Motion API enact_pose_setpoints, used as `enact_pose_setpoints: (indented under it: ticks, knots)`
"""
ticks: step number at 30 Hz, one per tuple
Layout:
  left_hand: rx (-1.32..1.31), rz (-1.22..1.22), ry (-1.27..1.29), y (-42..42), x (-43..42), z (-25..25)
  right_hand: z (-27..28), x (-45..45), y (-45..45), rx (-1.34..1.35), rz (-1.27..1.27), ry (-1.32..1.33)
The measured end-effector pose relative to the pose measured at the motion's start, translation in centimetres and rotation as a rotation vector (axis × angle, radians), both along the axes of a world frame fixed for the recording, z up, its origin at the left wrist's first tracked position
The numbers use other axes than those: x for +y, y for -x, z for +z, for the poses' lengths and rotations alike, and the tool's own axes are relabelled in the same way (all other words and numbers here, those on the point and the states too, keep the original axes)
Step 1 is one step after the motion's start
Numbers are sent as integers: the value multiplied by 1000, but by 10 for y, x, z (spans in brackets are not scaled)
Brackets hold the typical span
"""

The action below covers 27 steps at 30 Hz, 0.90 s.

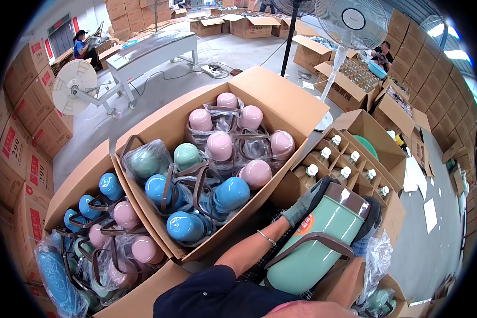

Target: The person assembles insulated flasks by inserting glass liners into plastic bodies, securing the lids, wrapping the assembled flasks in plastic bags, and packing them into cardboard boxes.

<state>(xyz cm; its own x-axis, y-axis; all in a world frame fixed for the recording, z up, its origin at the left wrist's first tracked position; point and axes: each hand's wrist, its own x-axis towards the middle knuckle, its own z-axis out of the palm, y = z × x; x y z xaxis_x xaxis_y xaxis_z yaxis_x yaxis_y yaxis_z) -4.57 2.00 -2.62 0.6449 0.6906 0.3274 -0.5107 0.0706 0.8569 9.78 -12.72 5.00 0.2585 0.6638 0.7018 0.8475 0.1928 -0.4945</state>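
Note:
A large green thermos flask [315,246] with a brown collar, a brown carrying handle and an orange sticker lies tilted across my lap. My left hand [303,205], in a grey and dark glove, is closed against the left side of its collar end. On the opposite side, my right hand [370,222] grips the same end, its glove dark with a blue cuff. Both hands' fingertips are partly hidden behind the flask. Just beyond it stands a divided carton [328,159] of bottle-like pieces with pale tops [345,172]. Crumpled clear plastic [377,259] hangs beside my right wrist.
An open carton [159,114] at centre holds pink flasks [219,146] and blue flasks [231,194]. Another carton [79,180] at left contains more wrapped flasks. Standing fans [352,24], a white workbench [153,50] and stacked boxes surround the area. Two seated people work farther back.

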Motion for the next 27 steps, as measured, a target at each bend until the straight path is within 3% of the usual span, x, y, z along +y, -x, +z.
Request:
enact_pose_setpoints:
  ticks: [4,15,19,25,27]
  knots:
    - [-18,-38,54,8,-4,15,-7,-1,-8,-23,38,10]
    - [6,-33,85,14,-8,28,10,7,13,436,76,-40]
    - [16,75,-103,13,-8,21,10,8,14,323,64,-37]
    - [45,-12,59,13,-6,21,18,7,18,318,34,-19]
    - [35,16,-15,13,-5,20,17,8,17,357,38,-19]
